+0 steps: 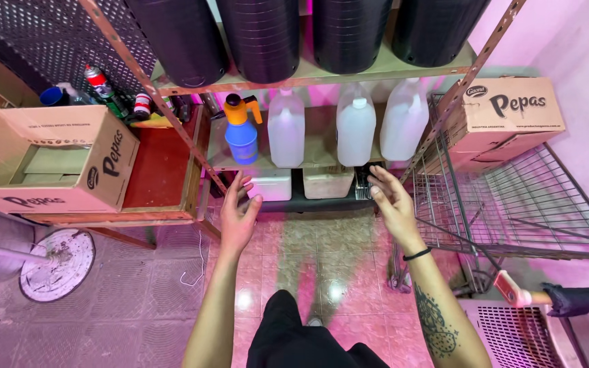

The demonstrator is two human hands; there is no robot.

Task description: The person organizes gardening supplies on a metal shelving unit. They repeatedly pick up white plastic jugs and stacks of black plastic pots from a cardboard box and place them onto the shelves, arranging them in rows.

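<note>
Three white jugs (356, 129), two cardboard boxes (52, 160), one blue sprayer (241, 133).

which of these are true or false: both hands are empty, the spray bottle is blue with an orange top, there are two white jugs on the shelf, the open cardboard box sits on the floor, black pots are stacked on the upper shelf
1. Both hands are empty: true. The left hand and right hand are open and hold nothing.
2. The spray bottle is blue with an orange top: true.
3. Two white jugs on the shelf: false. There are three white jugs.
4. The open cardboard box sits on the floor: false. It rests on a red-topped table.
5. Black pots are stacked on the upper shelf: true.
</note>
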